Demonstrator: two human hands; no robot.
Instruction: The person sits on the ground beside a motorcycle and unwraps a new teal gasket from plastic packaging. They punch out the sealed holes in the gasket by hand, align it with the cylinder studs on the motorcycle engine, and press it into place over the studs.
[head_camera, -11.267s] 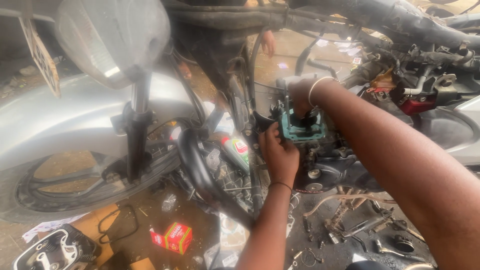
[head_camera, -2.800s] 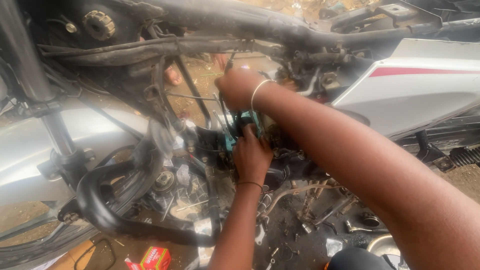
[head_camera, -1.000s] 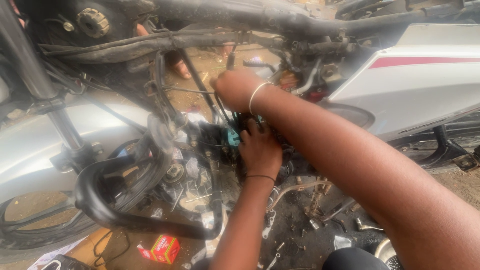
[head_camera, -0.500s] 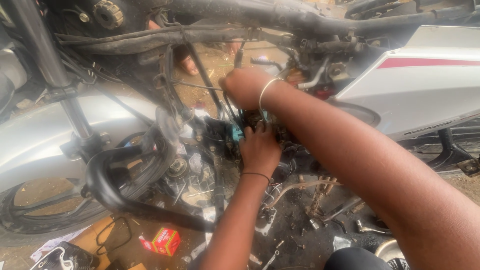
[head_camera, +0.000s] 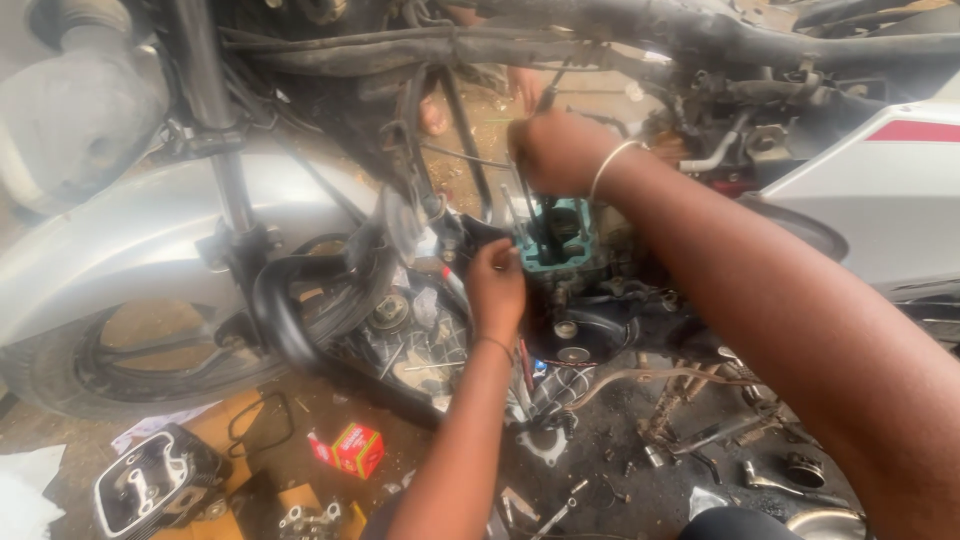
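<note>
A teal gasket (head_camera: 556, 238) lies on top of the dark engine block (head_camera: 600, 320) under the motorcycle frame (head_camera: 560, 45). My left hand (head_camera: 495, 285) reaches up from below, its fingers curled on the gasket's left edge. My right hand (head_camera: 553, 150) is a closed fist just above the gasket, gripping a thin dark rod (head_camera: 527, 205) that stands up out of the block. A pale bangle sits on my right wrist. My right hand hides the rod's upper end.
The front wheel (head_camera: 120, 370) and silver mudguard (head_camera: 130, 240) fill the left. A black bent pipe (head_camera: 290, 300) hangs left of the engine. On the dirt floor lie a cylinder head (head_camera: 150, 485), a small red box (head_camera: 358, 450) and loose tools (head_camera: 760, 475). A white side panel (head_camera: 880, 190) stands at the right.
Eleven seconds ago both hands held the teal gasket up in the air; now it sits on the engine. Over the last second the hands stayed put and only the view shifted.
</note>
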